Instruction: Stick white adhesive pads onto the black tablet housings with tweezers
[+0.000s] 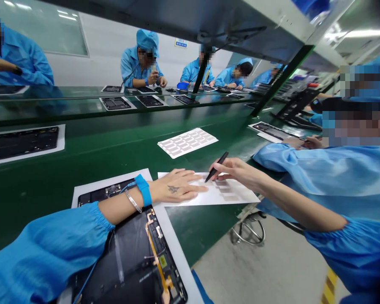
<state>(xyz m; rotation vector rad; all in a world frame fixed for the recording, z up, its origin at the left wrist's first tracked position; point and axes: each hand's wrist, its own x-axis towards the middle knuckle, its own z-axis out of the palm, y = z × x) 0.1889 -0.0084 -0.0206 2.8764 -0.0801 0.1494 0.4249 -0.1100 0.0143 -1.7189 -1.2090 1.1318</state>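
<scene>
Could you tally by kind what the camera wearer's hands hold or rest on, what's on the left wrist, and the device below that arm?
Slim black pen-like tool in right hand: 1
White sheet with greyish rectangles under left hand: 1
Blue wide wristband: 1
Silver metal bracelet: 1
Open black rectangular device shell: 1
Total: 5

The left sleeve [57, 242] and right sleeve [361, 253] are bright blue, loose and creased, with gathered elastic cuffs. A blue strap [143, 191] with a thin blue cord [127, 185] and a silver bracelet [133, 201] circle the left wrist; a dark tattoo [172, 189] marks the left hand [179, 185].
</scene>
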